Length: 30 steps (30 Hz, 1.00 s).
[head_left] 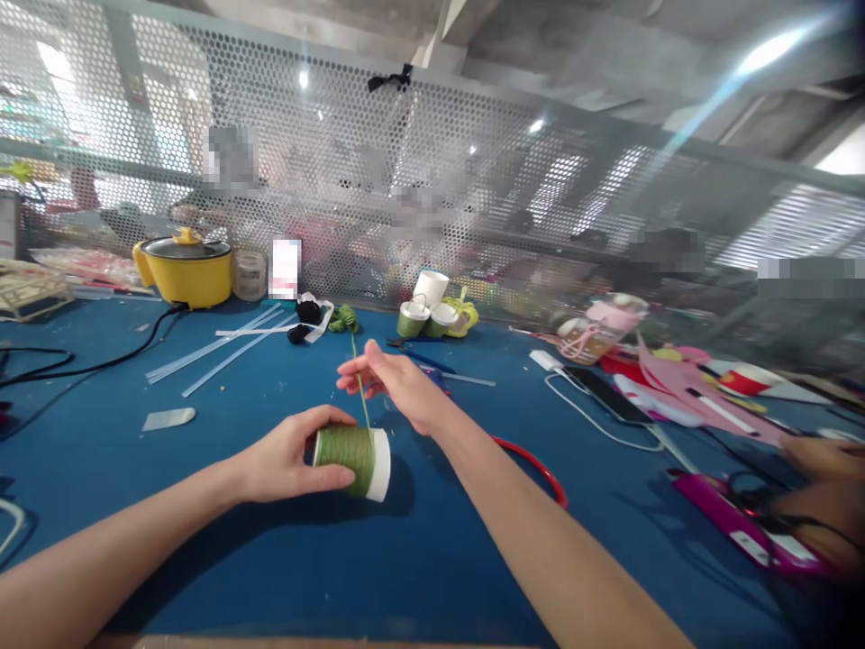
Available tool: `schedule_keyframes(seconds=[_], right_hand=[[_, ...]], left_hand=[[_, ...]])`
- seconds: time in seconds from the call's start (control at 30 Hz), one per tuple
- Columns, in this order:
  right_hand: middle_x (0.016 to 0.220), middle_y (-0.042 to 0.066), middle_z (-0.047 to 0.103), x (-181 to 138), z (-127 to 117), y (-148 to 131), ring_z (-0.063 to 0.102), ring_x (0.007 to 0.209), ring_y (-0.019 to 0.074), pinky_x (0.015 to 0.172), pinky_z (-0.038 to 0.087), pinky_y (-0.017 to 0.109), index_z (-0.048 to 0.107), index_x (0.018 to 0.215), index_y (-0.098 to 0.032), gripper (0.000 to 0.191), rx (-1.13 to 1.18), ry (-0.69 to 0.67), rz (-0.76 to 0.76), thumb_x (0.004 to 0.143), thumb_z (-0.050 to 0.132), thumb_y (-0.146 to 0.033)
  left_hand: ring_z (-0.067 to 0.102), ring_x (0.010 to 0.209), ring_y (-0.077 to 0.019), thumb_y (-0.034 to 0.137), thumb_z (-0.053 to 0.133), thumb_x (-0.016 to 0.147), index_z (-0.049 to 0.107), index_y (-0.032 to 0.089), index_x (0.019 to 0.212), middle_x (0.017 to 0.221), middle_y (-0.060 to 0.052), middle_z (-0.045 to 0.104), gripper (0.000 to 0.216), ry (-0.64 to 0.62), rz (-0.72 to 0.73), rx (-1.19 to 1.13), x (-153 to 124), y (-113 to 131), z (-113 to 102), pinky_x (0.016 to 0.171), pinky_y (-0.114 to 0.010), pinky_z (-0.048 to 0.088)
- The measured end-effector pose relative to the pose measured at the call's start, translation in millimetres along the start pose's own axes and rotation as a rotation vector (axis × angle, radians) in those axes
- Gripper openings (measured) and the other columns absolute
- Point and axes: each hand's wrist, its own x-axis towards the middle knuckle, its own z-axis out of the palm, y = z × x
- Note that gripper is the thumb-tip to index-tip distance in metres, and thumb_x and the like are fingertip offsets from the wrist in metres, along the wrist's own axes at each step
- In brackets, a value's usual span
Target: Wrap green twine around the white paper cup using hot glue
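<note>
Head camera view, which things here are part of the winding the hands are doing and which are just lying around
In use:
left hand
paper cup
green cord
right hand

Lying about:
yellow pot
clear sticks
cup cluster
red ring
phone

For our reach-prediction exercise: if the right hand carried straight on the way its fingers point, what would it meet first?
Probably the clear plastic rods lying on the blue table; the right hand points left and away, though depth is uncertain.

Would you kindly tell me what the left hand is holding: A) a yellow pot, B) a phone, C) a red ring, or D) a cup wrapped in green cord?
D: the left hand grips the cup, wound with green cord that the right hand pinches.
</note>
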Motion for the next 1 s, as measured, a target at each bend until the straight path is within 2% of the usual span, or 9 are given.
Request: schedule_keyframes(seconds=[0.17,0.27,0.37,0.43,0.57,0.7,0.8,0.93,1.0], right_hand=[[0.062,0.005,0.062,40,21,-15,0.055,0.055,0.0106,0.05,0.039,0.022,0.059,0.069,-0.014,0.056,-0.172,-0.117,0.018,0.084,0.031,-0.06],[0.056,0.004,0.06,56,36,-8,0.049,0.046,0.0079,0.046,0.038,0.02,0.057,0.064,-0.013,0.058,-0.307,-0.228,0.104,0.089,0.025,-0.053],[0.05,0.002,0.058,61,40,3,0.047,0.04,0.0075,0.043,0.037,0.02,0.059,0.064,-0.012,0.05,-0.397,-0.266,0.171,0.089,0.034,-0.047],[0.05,0.0,0.058,59,29,8,0.046,0.037,0.0072,0.041,0.036,0.02,0.06,0.071,-0.013,0.04,-0.472,-0.18,0.186,0.089,0.04,-0.042],[0.063,0.001,0.06,46,-22,10,0.047,0.041,0.0064,0.043,0.036,0.019,0.055,0.084,-0.015,0.029,-0.656,0.177,0.188,0.091,0.035,-0.034],[0.067,0.007,0.062,21,-74,15,0.058,0.061,0.0159,0.053,0.04,0.025,0.055,0.073,-0.015,0.027,-0.869,0.416,0.283,0.088,0.041,-0.033],[0.07,0.009,0.063,3,-91,30,0.061,0.077,0.0244,0.064,0.045,0.032,0.059,0.066,-0.013,0.025,-0.967,0.375,0.411,0.082,0.053,-0.031],[0.11,0.008,0.057,-6,-92,51,0.057,0.092,0.019,0.078,0.048,0.038,0.056,0.108,-0.016,0.026,-0.974,0.283,0.541,0.086,0.05,-0.03],[0.116,0.007,0.053,-4,-91,56,0.056,0.095,0.0184,0.079,0.048,0.039,0.052,0.113,-0.018,0.029,-0.948,0.294,0.56,0.087,0.049,-0.03]], left_hand=[[0.056,0.077,-0.0185,0.031,0.067,0.068,0.04,0.017,0.101,0.092,-0.005,0.053,0.045,0.1,0.101,0.14,-2,1,3,0.066,-0.032,0.05],[0.057,0.09,-0.0227,0.031,0.068,0.068,0.036,0.017,0.112,0.104,-0.01,0.053,0.057,0.118,0.194,0.191,-3,2,2,0.077,-0.036,0.049],[0.056,0.097,-0.0252,0.032,0.068,0.068,0.037,0.018,0.121,0.108,-0.011,0.056,0.062,0.076,0.195,0.273,-2,6,0,0.084,-0.039,0.047],[0.056,0.097,-0.026,0.034,0.068,0.068,0.047,0.017,0.114,0.107,-0.011,0.058,0.054,0.068,0.175,0.328,-1,9,-1,0.085,-0.039,0.046],[0.059,0.088,-0.0222,0.035,0.067,0.069,0.05,0.017,0.112,0.102,-0.008,0.058,0.05,0.12,0.102,0.271,1,8,-3,0.077,-0.035,0.05],[0.059,0.088,-0.0229,0.035,0.067,0.068,0.05,0.017,0.112,0.105,-0.009,0.058,0.051,0.21,-0.016,0.156,4,2,-2,0.074,-0.035,0.051],[0.061,0.086,-0.0229,0.034,0.067,0.067,0.048,0.016,0.112,0.102,-0.008,0.06,0.053,0.232,-0.093,0.022,6,-3,-1,0.073,-0.036,0.052],[0.06,0.089,-0.0228,0.033,0.068,0.067,0.046,0.016,0.113,0.105,-0.009,0.058,0.054,0.26,-0.077,-0.018,7,-4,-4,0.077,-0.037,0.052],[0.059,0.093,-0.023,0.031,0.068,0.067,0.046,0.018,0.114,0.11,-0.008,0.055,0.053,0.297,-0.017,0.069,6,-3,-8,0.08,-0.038,0.051]])
